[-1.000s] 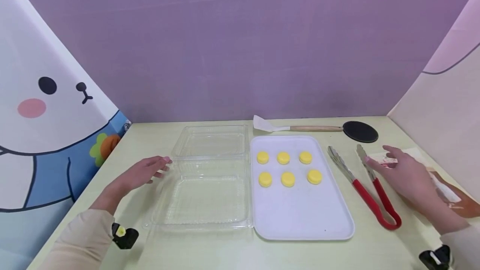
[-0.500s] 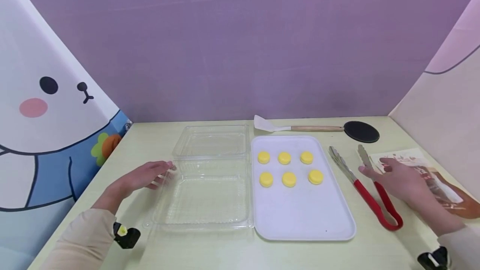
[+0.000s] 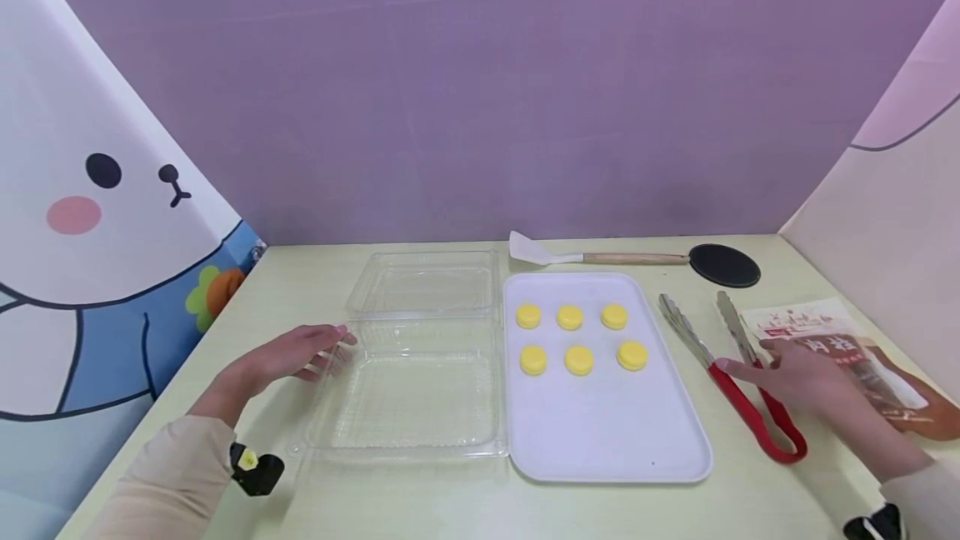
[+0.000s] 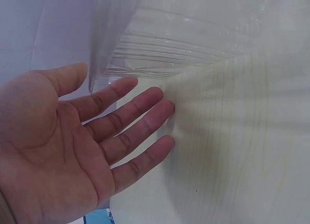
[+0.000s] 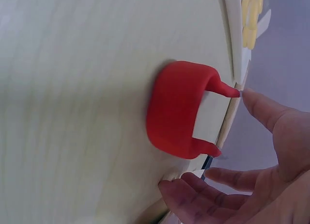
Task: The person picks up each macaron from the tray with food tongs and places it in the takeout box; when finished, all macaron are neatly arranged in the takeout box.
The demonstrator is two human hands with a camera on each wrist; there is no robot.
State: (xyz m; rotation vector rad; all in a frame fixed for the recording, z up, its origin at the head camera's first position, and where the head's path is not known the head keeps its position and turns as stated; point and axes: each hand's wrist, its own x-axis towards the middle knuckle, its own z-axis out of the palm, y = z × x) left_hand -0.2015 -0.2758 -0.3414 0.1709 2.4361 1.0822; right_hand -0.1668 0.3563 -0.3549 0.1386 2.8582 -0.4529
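Observation:
My left hand (image 3: 288, 354), fingers loosely extended, is at the left side of a clear plastic clamshell box (image 3: 422, 319) that lies unfolded on the table. In the left wrist view the fingers (image 4: 145, 118) reach under the box's edge; whether they touch it is hard to tell. My right hand (image 3: 806, 377) is over the red-handled metal tongs (image 3: 738, 407), which lie spread. Thumb and fingers stand on either side of the tongs' arms without closing on them. Beside the box, a white tray (image 3: 607, 436) carries several yellow macaron-like discs (image 3: 569, 317) in two rows.
A brown and white printed packet (image 3: 918, 407) lies at the right, partly behind my right hand. Along the back are a white-headed spatula with a wooden handle (image 3: 633, 258) and a flat black disc (image 3: 723, 266). A purple backdrop (image 3: 480, 90) rises behind the table.
My right hand has come down and slightly left over the tongs, uncovering more of the packet. My left hand has shifted slightly right to the box's edge.

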